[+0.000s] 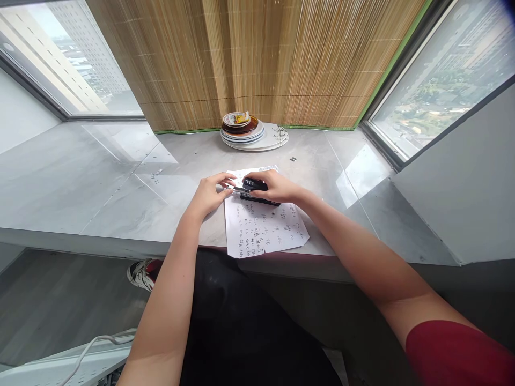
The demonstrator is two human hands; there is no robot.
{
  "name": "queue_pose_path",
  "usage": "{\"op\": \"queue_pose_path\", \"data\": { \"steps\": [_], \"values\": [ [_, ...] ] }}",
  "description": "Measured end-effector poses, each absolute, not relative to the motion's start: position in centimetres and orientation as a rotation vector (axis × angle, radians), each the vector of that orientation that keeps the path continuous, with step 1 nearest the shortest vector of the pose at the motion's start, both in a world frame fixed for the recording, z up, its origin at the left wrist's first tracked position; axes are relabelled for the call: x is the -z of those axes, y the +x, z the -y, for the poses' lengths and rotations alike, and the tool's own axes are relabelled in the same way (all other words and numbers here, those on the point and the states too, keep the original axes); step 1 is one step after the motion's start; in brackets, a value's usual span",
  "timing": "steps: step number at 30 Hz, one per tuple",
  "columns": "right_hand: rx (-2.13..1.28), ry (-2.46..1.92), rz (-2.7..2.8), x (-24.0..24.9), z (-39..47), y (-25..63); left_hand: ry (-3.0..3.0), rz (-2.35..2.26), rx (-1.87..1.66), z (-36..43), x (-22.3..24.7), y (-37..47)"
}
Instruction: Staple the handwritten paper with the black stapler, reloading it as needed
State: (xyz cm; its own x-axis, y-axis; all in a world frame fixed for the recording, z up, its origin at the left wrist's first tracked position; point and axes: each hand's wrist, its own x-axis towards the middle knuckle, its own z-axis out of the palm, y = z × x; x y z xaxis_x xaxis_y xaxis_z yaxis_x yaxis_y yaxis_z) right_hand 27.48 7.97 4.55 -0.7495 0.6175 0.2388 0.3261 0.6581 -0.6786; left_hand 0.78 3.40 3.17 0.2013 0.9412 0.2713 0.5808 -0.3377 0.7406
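Note:
A black stapler (255, 184) lies over a sheet of handwritten paper (265, 230) on the grey tiled ledge. My right hand (276, 185) grips it from the right, fingers over its top and thumb along its near side. A silver metal part (238, 190) shows at the stapler's left end. There the fingertips and thumb of my left hand (211, 195) close in around that end; the exact contact is too small to make out. The top part of the stapler looks raised from its long black base (261, 200).
A stack of plates (243, 139) with a small yellow packet (241, 118) on top stands by the bamboo blind (257, 64). Small dark staple strips (293, 158) lie right of the paper. Tiny bits (156, 174) are scattered left. The ledge's front edge (120, 244) runs close to me.

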Motion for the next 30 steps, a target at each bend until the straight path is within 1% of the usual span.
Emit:
{"op": "queue_pose_path", "data": {
  "steps": [7,11,15,22,27,30],
  "values": [
    [-0.862,-0.749,2.432,-4.6,-8.0,27.5,1.912,-1.489,-1.013,-3.3,-3.1,0.5],
    [-0.848,-0.768,2.395,-4.9,-8.6,28.6,1.868,-1.503,-1.117,-3.2,-3.3,0.6],
    [-0.805,-0.616,2.41,-5.4,-9.4,30.1,1.866,-1.438,-1.215,-2.9,-3.6,1.1],
    [-0.666,-0.316,2.429,-5.3,-8.2,28.4,1.941,-1.165,-1.159,-2.3,-4.2,3.0],
    [-0.629,-0.299,2.373,-4.6,-7.6,27.4,2.016,-1.124,-1.196,-2.5,-4.1,3.2],
    [-0.596,-0.353,2.397,-5.1,-7.9,28.4,2.063,-1.222,-1.21,-2.4,-4.1,3.1]
  ]
}}
